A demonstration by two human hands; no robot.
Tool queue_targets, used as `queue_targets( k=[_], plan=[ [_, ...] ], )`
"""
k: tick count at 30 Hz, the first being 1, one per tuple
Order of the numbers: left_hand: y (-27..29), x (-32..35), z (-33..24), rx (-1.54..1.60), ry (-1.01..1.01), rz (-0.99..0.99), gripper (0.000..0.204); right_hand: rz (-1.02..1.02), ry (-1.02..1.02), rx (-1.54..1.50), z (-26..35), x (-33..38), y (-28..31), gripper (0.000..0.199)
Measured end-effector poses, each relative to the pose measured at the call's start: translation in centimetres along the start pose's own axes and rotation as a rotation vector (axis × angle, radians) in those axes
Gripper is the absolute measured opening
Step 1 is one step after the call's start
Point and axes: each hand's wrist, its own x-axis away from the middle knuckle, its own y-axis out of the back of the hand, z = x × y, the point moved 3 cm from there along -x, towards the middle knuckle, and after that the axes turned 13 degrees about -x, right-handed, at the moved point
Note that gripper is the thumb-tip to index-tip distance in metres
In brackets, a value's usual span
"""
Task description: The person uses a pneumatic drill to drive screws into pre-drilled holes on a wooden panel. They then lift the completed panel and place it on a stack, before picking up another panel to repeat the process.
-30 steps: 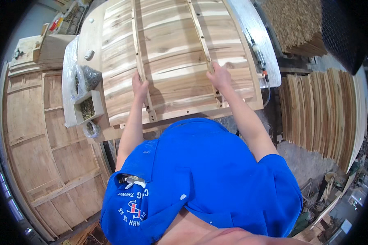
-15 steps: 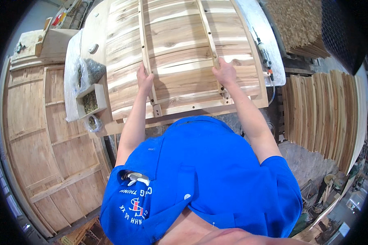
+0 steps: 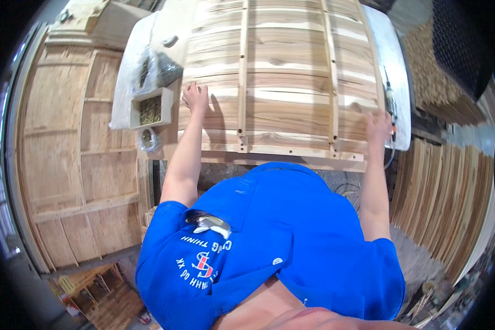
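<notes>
A slatted wooden panel (image 3: 286, 88) lies on the bench in front of me, with two long battens (image 3: 243, 71) running across its boards. Above the panel's left edge, my left hand (image 3: 196, 98) has its fingers loosely bent and apart, with nothing visible in them. At the right edge, my right hand (image 3: 378, 126) is smeared by motion beside a slim inline power driver (image 3: 390, 102) with a hose. Whether its fingers touch the driver cannot be made out. Dark holes dot the battens and the near rail (image 3: 269, 149).
Left of the panel are an open box of small fasteners (image 3: 166, 104), a plastic bag of more (image 3: 168, 69) and a small bagged cup (image 3: 148, 139). Framed plywood panels (image 3: 55, 165) stand at left. Stacked boards (image 3: 440, 203) rise at right.
Both hands have let go of the battens. My left hand moved to the panel's left side, my right hand out to the driver at the right edge. The view shifted.
</notes>
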Motion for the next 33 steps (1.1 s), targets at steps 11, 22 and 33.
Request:
queue_targets(
  k=[11,22,33],
  plan=[
    [1.4,-8.1,1.6,-0.035,-0.078,0.153,0.070,-0.016,0.051,-0.475,-5.0,-8.1,-2.7,0.066],
    [1.5,-8.7,-1.7,0.001,0.338,0.133,0.070,0.069,0.042,-0.319,-3.3,-8.0,-1.7,0.058],
    [0.8,-7.3,-2.2,0.013,0.328,0.149,0.074,-0.113,0.184,-0.428,-4.4,-7.5,-3.2,0.047]
  ],
)
